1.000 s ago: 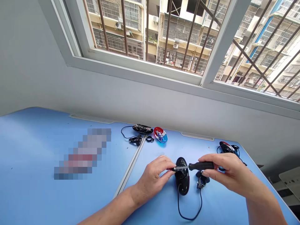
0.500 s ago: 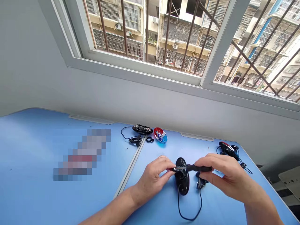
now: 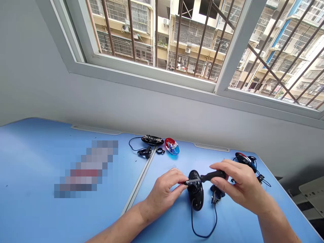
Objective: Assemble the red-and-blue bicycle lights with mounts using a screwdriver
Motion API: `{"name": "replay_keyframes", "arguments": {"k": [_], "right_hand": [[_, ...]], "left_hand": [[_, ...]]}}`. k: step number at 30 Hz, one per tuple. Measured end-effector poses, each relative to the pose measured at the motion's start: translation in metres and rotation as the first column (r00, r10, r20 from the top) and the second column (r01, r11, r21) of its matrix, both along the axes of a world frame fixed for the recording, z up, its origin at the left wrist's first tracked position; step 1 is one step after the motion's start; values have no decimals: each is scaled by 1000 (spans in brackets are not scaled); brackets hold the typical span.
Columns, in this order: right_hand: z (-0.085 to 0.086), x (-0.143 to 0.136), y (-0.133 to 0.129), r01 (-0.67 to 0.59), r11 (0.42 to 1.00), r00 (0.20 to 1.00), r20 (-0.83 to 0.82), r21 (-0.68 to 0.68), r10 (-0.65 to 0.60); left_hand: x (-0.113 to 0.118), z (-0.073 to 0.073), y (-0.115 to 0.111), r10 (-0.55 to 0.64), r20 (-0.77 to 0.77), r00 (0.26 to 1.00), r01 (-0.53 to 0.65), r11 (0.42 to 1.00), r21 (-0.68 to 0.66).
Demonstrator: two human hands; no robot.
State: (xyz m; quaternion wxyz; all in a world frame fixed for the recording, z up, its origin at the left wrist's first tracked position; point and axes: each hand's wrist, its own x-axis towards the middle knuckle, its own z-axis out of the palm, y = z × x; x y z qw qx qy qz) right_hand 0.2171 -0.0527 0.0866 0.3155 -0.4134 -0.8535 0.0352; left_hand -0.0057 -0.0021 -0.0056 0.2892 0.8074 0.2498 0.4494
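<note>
A screwdriver with a black handle is held level by my right hand, its thumb and fingers closed around the handle's end. The metal shaft points left toward my left hand, which pinches a small dark piece at the tip; I cannot make out what it is. Beneath the shaft a glossy black oval bike light lies on the table, partly covered by the tool. Its black cable loops to a small black clamp-like part under the right hand.
Toward the back of the blue table lie another black oval unit, a black bracket, a black ring and a red-and-blue shell with small parts inside. More cabled units sit at the right. A blurred-out item lies left.
My right hand has shifted its hold, with its fingers raised and more of the screwdriver's handle showing. The handle tilts up slightly. My left hand keeps its pinch near the tip.
</note>
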Motion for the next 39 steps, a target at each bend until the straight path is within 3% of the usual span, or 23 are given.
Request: {"name": "replay_keyframes", "arguments": {"k": [5,9,21,29,39], "right_hand": [[-5,-5,1,-40,992,999,-25,121,43],[-5,-8,2,-84,988,996,-17,128,86],[7,4,-5,-159,968,987,-64,-194,149],[3,2,2,-121,977,991,-78,-176,108],[1,-5,2,-118,993,986,-123,-22,114]], "left_hand": [[0,1,-1,0,-1,1000,0,1000,-12],[0,3,-2,18,-10,1000,-19,999,-44],[1,4,-2,18,-1,1000,-18,995,-102],[0,6,-2,-1,3,1000,1,992,-128],[1,7,-3,23,-2,1000,-23,983,-180]]}}
